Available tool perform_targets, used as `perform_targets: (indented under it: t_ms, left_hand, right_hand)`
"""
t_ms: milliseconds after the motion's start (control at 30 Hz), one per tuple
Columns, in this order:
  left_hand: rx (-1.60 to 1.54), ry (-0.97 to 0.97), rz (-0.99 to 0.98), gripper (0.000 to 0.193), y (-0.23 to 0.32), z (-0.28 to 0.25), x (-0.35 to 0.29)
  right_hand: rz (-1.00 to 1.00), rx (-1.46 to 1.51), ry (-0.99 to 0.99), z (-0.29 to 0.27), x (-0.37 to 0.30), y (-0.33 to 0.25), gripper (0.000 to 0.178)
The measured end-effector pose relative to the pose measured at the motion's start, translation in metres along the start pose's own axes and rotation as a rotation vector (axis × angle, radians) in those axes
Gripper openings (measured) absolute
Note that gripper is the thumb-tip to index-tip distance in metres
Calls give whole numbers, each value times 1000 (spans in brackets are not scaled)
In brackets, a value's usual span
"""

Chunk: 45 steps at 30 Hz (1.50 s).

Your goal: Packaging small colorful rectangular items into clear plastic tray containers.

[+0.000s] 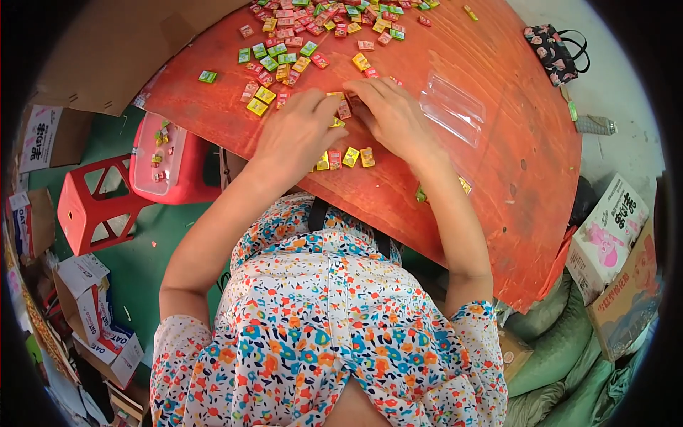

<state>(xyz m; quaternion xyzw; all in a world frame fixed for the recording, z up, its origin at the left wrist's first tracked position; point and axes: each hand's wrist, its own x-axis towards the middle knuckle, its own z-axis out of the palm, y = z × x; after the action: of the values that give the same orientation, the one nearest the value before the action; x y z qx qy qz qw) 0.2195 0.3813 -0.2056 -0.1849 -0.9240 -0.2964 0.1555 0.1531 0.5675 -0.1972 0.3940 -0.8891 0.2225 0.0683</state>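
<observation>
My left hand (pixel 297 129) and my right hand (pixel 391 117) rest close together over the red table (pixel 498 192), fingers curled inward. Between the fingertips are small flat packets, among them a red packet (pixel 343 108) and a yellow packet (pixel 337 122); the fingers partly cover them. Both hands grip at these packets from either side. Nearer me lies a short row of yellow and red packets, including a yellow one (pixel 350 157). Beyond my left fingers are two more yellow packets (pixel 261 101). A clear plastic tray (pixel 453 110) lies right of my right hand.
Many red, green and yellow packets (pixel 306 28) are heaped at the far side. A flowered bag (pixel 555 55) sits at the far right. Left of the table stand a red stool (pixel 99 203) and a plastic bin (pixel 173 153) on another stool. Cardboard boxes (pixel 608 235) flank both sides.
</observation>
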Motion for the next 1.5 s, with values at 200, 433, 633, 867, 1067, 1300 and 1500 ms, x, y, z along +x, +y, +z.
perform_targets:
  t_ms: [200,433,633,867,1067,1300,1500]
  left_hand:
    - [137,-79,4,19,4,18,21]
    - [33,-5,28,18,-5,17,20]
    - [-88,76,-40,27,-2,-29,-6]
    - [-107,-67,-143,25,-5,-47,-61]
    - [-24,-27,-90,29,0,-42,-67]
    - [10,-30,-56,28,-2,-40,-67]
    - [34,-37,-54,29,-3,-38,-67]
  right_hand:
    - [54,-33,-54,-20,-35,0,34]
    - [123,-28,64,-25,-51,5,37]
    - [197,-185,216,-42,-3,12,32]
    - [215,-209,-56,-31,-20,15,31]
    - [166,-195,-33,-30,-18,20,32]
    - [115,-190,12,-18,2,24,26]
    - [67,45,-42,-33,-20,11,26]
